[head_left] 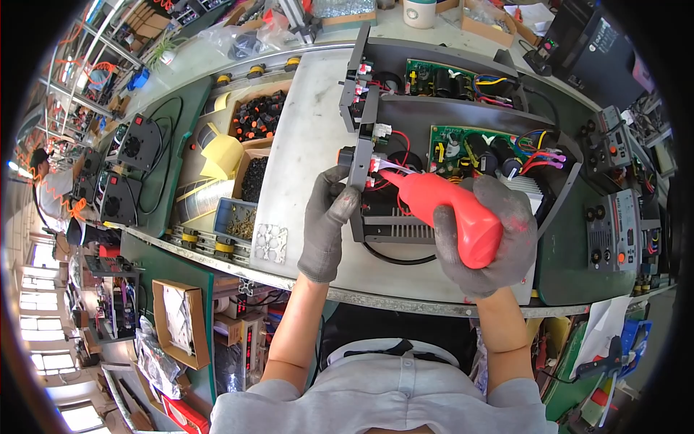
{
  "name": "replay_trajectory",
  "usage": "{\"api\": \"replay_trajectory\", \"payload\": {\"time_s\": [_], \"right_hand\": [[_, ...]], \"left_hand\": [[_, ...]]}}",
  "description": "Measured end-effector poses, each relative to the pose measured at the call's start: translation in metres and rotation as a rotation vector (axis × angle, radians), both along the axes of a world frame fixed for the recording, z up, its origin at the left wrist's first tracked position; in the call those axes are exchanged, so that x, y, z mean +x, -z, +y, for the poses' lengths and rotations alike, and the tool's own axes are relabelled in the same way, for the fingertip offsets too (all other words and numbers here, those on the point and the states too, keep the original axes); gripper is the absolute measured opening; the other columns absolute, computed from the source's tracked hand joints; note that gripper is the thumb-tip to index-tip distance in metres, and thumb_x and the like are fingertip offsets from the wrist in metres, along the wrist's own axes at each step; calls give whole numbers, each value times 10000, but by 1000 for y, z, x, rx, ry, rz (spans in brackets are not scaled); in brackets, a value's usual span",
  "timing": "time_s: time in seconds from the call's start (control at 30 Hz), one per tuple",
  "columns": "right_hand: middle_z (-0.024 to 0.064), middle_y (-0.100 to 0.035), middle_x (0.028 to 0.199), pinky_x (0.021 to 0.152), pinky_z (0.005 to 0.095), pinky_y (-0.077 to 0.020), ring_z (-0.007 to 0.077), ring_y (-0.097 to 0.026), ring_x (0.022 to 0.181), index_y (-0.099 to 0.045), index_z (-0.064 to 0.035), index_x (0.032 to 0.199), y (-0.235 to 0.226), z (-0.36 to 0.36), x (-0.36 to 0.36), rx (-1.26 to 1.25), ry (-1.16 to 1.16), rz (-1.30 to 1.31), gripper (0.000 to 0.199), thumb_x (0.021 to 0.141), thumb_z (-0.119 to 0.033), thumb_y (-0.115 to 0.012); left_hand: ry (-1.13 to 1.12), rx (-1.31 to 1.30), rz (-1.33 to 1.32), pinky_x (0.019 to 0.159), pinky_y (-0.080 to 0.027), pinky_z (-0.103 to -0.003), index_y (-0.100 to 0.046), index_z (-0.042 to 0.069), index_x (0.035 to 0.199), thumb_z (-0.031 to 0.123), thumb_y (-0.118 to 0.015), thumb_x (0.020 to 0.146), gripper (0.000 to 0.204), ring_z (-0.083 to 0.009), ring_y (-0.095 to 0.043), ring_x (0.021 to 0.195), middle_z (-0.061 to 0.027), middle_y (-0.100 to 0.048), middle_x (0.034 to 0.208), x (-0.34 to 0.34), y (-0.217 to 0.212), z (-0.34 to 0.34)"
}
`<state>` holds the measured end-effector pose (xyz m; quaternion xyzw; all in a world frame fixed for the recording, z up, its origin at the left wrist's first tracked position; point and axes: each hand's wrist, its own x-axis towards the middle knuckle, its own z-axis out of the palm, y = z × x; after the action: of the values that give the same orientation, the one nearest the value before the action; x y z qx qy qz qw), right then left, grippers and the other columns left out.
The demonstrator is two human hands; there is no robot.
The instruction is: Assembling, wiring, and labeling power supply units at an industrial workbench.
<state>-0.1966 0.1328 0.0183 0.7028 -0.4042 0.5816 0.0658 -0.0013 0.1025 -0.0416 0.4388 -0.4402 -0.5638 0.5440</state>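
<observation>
Worktop (pixel 300 130) in cluttered workshop (pixel 43 304), left hand (pixel 323 231) closed on panel (pixel 361 165), right hand (pixel 512 228) around red bottle (pixel 463 210)

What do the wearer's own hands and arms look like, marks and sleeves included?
Left hand and right hand: matching dark-grey fabric gloves, fingers covered, ending around the wrists. Pale scuffs on the left thumb; faint reddish smudges on the right glove. Forearms bare below short, light-grey fabric sleeves. No cables visible on either arm.
</observation>
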Motion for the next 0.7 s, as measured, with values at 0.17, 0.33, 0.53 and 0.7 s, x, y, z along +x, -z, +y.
{"api": "replay_trajectory", "payload": {"time_s": [0.17, 0.33, 0.53, 0.7], "right_hand": [[0, -534, 688, 553, 233, -462, 101, -528, 560, -507, -65, 907, -10, 47, -31, 180, -321, -672, 275, 769, -206, -698], [-45, -479, 677, 482, 182, -316, 27, -407, 509, -471, -97, 881, -44, 60, -21, 76, -526, -956, 246, 774, -173, -679], [22, -500, 866, 575, 196, -416, 89, -489, 705, -476, -59, 1035, -24, 53, -19, 39, -206, -445, 450, 721, -198, -767], [47, -503, 965, 692, 268, -460, 138, -527, 784, -473, -31, 1087, -22, 60, -19, 97, -34, -232, 537, 705, -218, -801]], "left_hand": [[48, -76, -95, 747, -456, -255, -459, -10, 1255, 515, -722, 754, 771, -105, -518, 867, -32, -521, 947, 14, 16, 17], [225, -118, -10, 854, -474, -299, -397, -28, 1344, 568, -750, 693, 950, -179, -541, 1062, -93, -517, 1177, 30, 51, 38], [109, -145, -67, 728, -426, -211, -482, -3, 1285, 621, -754, 655, 927, -79, -531, 895, -12, -513, 1122, 24, 61, 36], [106, -159, -41, 731, -411, -211, -469, -3, 1288, 615, -757, 659, 927, -68, -501, 869, 2, -511, 1088, 26, 66, 37]]}}
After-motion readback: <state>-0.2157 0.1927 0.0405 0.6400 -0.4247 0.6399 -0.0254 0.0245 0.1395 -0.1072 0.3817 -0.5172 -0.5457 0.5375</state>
